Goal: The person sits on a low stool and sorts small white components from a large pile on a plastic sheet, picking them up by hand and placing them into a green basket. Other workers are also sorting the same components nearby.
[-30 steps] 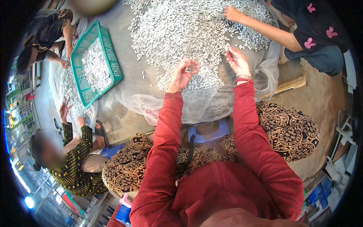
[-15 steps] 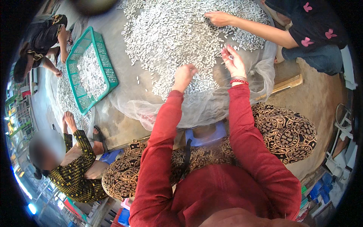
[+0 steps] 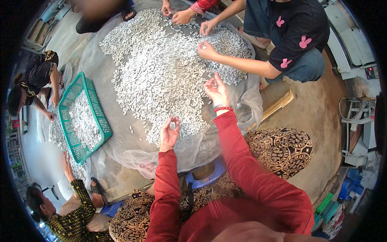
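Note:
My left hand is raised over the near edge of a pile of small silvery metal pieces. Its fingers grip a small slotted metal piece that looks like a buckle. A red bead bracelet circles the wrist of my right hand, which hovers beside the pile's right edge. The fingers of that hand are partly curled and apart, and I make out nothing in them. Under the pile lies a sheer white net sheet.
A green plastic basket holding metal pieces stands on the left. Two people crouch beside it. At upper right, a person in a black shirt reaches into the pile; a red sleeve reaches in from the top. A blue stool is below the net.
The view has shifted, bringing in more hands at the top. My left hand has turned to show a metal piece in its fingers. The piece in my right palm no longer shows.

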Demonstrator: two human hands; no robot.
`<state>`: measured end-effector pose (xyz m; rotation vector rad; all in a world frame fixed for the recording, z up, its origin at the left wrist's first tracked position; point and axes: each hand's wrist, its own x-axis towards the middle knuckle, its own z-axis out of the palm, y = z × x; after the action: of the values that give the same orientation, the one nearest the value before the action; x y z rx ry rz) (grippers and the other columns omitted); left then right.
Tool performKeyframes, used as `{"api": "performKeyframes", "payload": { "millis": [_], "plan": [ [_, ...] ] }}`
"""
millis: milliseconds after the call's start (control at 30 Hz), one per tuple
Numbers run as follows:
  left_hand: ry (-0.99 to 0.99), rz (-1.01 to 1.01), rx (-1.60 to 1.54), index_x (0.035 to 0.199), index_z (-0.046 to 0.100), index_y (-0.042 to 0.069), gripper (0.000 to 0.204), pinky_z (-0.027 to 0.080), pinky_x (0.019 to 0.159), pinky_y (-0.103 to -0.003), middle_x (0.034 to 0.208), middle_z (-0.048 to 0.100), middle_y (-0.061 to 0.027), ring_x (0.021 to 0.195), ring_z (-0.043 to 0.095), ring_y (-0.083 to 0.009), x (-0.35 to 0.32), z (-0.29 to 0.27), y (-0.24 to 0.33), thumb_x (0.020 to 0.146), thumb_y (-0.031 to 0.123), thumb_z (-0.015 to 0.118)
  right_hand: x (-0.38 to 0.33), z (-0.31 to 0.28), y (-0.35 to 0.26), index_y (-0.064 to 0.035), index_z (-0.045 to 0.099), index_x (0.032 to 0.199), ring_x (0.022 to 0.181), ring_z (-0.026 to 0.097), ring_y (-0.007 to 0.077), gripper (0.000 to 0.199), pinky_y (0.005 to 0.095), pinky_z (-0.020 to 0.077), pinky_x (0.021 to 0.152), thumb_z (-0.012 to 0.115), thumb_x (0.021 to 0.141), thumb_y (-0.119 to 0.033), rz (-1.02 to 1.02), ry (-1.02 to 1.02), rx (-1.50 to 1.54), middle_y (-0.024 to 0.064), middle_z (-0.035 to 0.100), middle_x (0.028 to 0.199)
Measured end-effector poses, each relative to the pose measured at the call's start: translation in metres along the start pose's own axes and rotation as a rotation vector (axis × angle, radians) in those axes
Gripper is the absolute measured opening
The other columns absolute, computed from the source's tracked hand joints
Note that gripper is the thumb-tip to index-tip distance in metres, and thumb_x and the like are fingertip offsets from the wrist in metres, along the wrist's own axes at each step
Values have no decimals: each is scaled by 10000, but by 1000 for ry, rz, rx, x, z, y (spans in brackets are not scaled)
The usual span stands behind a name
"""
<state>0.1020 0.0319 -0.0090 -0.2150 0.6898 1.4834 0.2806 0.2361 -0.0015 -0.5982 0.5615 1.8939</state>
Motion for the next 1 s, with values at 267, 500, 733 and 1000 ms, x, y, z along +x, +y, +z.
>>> {"api": "performKeyframes", "payload": {
  "millis": [267,500,733,1000],
  "plan": [
    [140,81,918,959,612,47,225,406,555,-252,683,565,9,641,517,-109,0,-1,31,779,181,606,1,-24,-21,93,498,900,889,546,310,159,379,497,766,565,777,18,142,-128,26,210,535,928],
    [-96,662,2254,974,611,149,302,467,589,-406,618,576,-125,616,592,-313,40,-13,-16,702,260,681,-16,-33,-23,56,552,866,797,561,280,114,383,500,773,584,766,13,-179,-163,-538,160,563,822],
    [13,398,2130,844,575,72,162,455,550,-365,766,589,-109,673,590,-279,48,10,3,773,216,596,-15,-36,-2,-28,598,857,612,505,91,167,225,413,517,642,781,-169,-121,-199,-1376,17,544,683],
    [-149,135,614,949,556,28,190,360,512,-209,819,502,-15,650,447,-78,-17,12,58,776,103,535,-7,-99,65,-99,656,846,801,615,293,215,390,472,700,682,687,-241,-470,-41,-2451,127,645,826]
  ]
}}
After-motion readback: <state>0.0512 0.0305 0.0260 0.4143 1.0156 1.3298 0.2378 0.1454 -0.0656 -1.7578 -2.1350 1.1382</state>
